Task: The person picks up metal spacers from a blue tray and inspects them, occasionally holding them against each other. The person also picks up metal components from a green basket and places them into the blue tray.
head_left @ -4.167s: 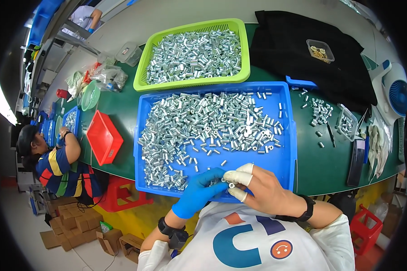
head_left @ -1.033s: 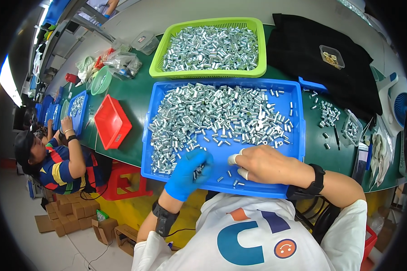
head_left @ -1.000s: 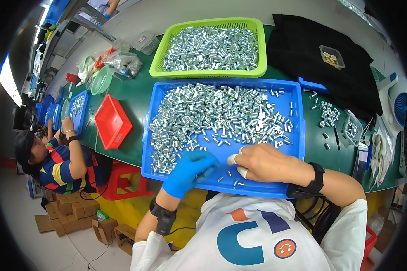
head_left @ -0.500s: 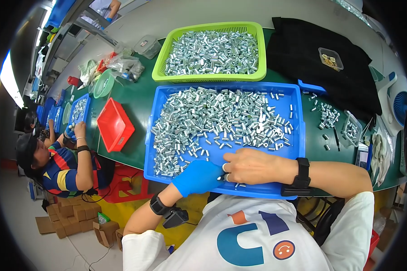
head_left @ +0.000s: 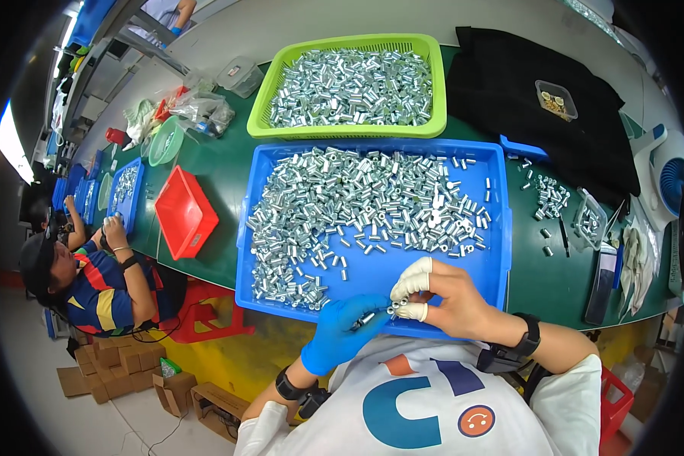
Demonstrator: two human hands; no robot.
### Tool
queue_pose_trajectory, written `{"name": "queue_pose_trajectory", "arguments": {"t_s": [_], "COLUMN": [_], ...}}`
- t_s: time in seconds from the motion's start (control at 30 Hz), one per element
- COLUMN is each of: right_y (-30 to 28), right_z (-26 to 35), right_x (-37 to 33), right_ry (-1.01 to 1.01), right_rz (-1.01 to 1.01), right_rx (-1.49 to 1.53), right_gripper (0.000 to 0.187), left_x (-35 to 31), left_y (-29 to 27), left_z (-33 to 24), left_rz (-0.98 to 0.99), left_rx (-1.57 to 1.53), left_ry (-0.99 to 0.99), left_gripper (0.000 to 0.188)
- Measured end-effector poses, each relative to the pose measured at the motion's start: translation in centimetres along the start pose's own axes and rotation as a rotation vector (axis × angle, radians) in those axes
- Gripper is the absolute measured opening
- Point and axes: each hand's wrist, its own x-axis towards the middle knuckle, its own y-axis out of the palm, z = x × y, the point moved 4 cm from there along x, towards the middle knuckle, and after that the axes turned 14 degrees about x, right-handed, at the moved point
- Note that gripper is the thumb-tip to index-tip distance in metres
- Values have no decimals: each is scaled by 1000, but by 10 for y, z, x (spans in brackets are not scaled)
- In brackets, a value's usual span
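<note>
My left hand (head_left: 336, 334), in a blue glove, is closed around several small shiny metal sleeves (head_left: 367, 318) above the near edge of the blue tray (head_left: 380, 275). White finger cots cover fingertips of my right hand (head_left: 463, 304). Its thumb and finger pinch at one or more small metal sleeves (head_left: 393, 307), right beside the left fingertips. A broad heap of loose metal sleeves (head_left: 334, 190) fills the far and left parts of the tray. How many pieces the glove holds is hidden.
Beyond the tray stands a green basket (head_left: 347, 132) full of metal sleeves. A red bin (head_left: 184, 216) sits to the left, near a co-worker (head_left: 106, 281). At right are a black cloth (head_left: 524, 99), loose sleeves (head_left: 549, 196), a clear box (head_left: 590, 216) and a fan (head_left: 672, 178).
My hands have drawn apart slightly. The right has turned so its covered fingertips show, pinching near the left fingertips; sleeves now show in the glove. The view has shifted slightly.
</note>
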Motion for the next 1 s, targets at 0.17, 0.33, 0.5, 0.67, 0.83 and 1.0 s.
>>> {"name": "queue_pose_trajectory", "arguments": {"t_s": [0.17,0.33,0.5,0.67,0.83,1.0], "right_y": [2,4,16,21,9,18], "right_z": [-2,1,24,35,2,-19], "right_x": [-6,-6,11,30,23,15], "right_ry": [-5,-8,-199,-284,-84,-102], "right_rz": [-37,-55,30,178,613,788], "right_rx": [28,8,-324,-337,-667,-814], "right_gripper": [22,22,26,29,28,24], "left_x": [-1,-9,-1,4,5,8], "left_y": [4,15,14,22,2,2], "left_z": [0,10,15,15,41,46], "left_rz": [4,105,76,-112,117,-18], "left_rx": [11,-457,-276,-1216,-1698,-1435], "left_ry": [74,-260,-107,-1030,-457,-558], "left_gripper": [19,22,27,30,25,23]}}
